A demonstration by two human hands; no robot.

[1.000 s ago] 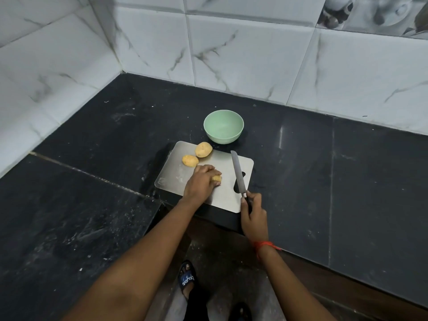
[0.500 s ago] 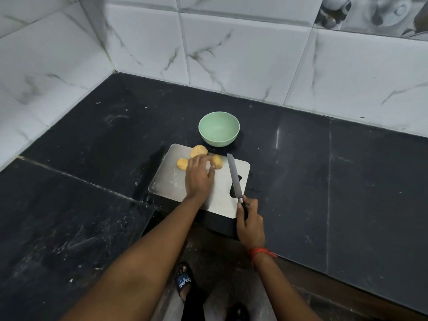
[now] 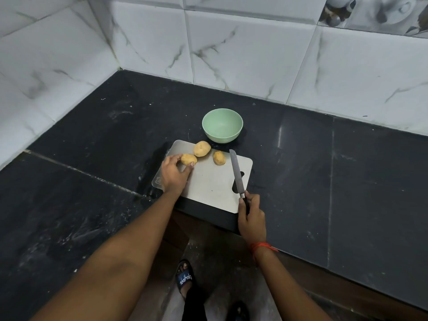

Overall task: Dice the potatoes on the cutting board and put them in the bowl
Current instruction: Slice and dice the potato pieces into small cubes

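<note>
The leftmost potato (image 3: 188, 159) is being pinched by the left hand (image 3: 174, 175), left of the knife (image 3: 236, 173) gripped by the right hand (image 3: 252, 219).

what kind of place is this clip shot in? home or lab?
Most likely a home kitchen, in a corner. Cues: a black stone countertop against white marble-look wall tiles, and a cutting board with three whole potatoes, a knife over it, and a green bowl just behind.
</note>
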